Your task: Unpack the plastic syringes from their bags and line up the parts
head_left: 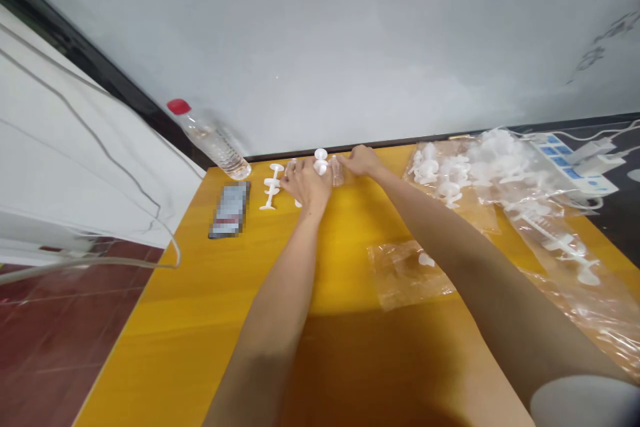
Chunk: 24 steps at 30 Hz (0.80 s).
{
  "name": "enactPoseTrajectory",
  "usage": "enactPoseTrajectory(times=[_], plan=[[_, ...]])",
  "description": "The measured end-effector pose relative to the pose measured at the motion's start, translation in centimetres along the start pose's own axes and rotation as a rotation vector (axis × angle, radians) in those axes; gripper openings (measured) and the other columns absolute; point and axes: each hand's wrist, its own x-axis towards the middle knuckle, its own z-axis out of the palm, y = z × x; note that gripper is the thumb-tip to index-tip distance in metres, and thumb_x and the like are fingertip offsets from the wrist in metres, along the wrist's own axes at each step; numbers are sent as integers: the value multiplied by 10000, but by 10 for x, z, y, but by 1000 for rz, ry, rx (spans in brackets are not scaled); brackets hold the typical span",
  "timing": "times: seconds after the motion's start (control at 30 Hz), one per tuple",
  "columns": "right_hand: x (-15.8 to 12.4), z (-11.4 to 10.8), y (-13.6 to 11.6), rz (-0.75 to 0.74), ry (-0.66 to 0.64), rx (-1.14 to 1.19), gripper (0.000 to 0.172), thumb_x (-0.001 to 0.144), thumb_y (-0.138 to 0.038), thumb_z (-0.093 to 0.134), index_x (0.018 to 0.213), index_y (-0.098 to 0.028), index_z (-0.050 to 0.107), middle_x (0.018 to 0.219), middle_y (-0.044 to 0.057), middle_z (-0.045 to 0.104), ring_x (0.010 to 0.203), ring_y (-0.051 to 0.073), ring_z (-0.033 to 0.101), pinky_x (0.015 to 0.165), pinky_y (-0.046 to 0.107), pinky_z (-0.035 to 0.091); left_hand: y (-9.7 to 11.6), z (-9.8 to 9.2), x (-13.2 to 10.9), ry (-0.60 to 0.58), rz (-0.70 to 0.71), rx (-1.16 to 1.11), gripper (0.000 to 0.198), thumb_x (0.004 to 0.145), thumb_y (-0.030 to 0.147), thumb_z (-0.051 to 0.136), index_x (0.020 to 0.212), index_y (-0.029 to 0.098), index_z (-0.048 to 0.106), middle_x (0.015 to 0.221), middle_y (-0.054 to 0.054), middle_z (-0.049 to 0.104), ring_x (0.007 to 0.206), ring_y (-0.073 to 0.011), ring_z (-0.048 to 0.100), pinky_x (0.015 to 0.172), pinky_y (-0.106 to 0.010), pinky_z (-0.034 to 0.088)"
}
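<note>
My left hand (309, 182) is at the back of the yellow table, its fingers curled around a white plastic piece with round discs (321, 163). Bits of other white plastic show under its fingers. Beside its thumb is a small clear plastic bag (337, 172). My right hand (363, 161) has its fingers pressed together at that bag's right side; what lies inside the pinch is largely hidden. A white plastic stem with several discs (271, 187) lies just left of my left hand.
A clear bottle with a red cap (213, 143) and a phone (230, 210) are at the left. Clear bags of white parts (450, 170) crowd the right, near a power strip (575, 163). A flat clear bag (400, 277) lies nearer. A whitish board (320, 47) rises behind.
</note>
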Motion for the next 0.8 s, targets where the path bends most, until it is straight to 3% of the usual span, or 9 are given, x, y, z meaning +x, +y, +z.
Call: enactPoseTrajectory(times=[0.07, 0.13, 0.33, 0.47, 0.67, 0.73, 0.8], plan=[[5, 4, 5, -24, 42, 12, 499, 977, -534, 601, 1160, -87, 725, 1224, 210, 750, 1196, 307, 684, 940, 311, 505, -2, 5, 0, 16, 2, 23, 258, 902, 367, 675, 1099, 234, 775, 1321, -154, 719, 1363, -405, 496, 1086, -581, 299], [7, 9, 7, -49, 60, 29, 488, 974, -519, 608, 1212, -102, 702, 1282, 176, 730, 1171, 264, 681, 921, 280, 495, -4, 9, 0, 19, 3, 35, 265, 900, 374, 684, 1091, 222, 784, 1398, -161, 678, 1382, -427, 471, 1097, -601, 285], [4, 18, 3, -74, 62, 49, 429, 1000, -502, 542, 917, -123, 726, 981, 114, 768, 893, 196, 669, 790, 265, 469, -12, 12, -3, 6, 39, 2, 315, 918, 430, 686, 1104, 202, 799, 1433, -174, 651, 1414, -439, 442, 1141, -620, 244], [1, 18, -3, -53, 57, 58, 393, 1008, -460, 533, 921, -127, 724, 973, 119, 767, 879, 194, 667, 793, 267, 474, -16, 5, -4, -4, 58, -52, 300, 957, 413, 645, 1137, 220, 787, 1423, -154, 672, 1418, -418, 463, 1163, -620, 235], [-7, 11, -12, -28, 21, 52, 410, 1019, -460, 542, 1066, -103, 738, 1146, 178, 765, 1051, 255, 709, 868, 289, 507, -14, -27, -12, 0, 84, -181, 305, 952, 376, 659, 1182, 206, 766, 1350, -157, 712, 1363, -370, 548, 1190, -555, 293], [-19, -4, -12, -35, 18, 43, 447, 1007, -485, 577, 1155, -92, 728, 1242, 199, 739, 1163, 286, 688, 934, 302, 502, -13, -46, -26, -47, 126, -329, 309, 932, 367, 678, 1178, 200, 761, 1264, -133, 747, 1273, -322, 623, 1156, -489, 382], [-44, -28, -6, -101, 49, -21, 493, 986, -501, 617, 1230, -83, 713, 1312, 205, 712, 1244, 321, 653, 1011, 333, 482, -14, -66, -51, -164, 108, -534, 315, 895, 398, 724, 1137, 201, 769, 1127, -95, 783, 1099, -267, 703, 1023, -399, 505]])
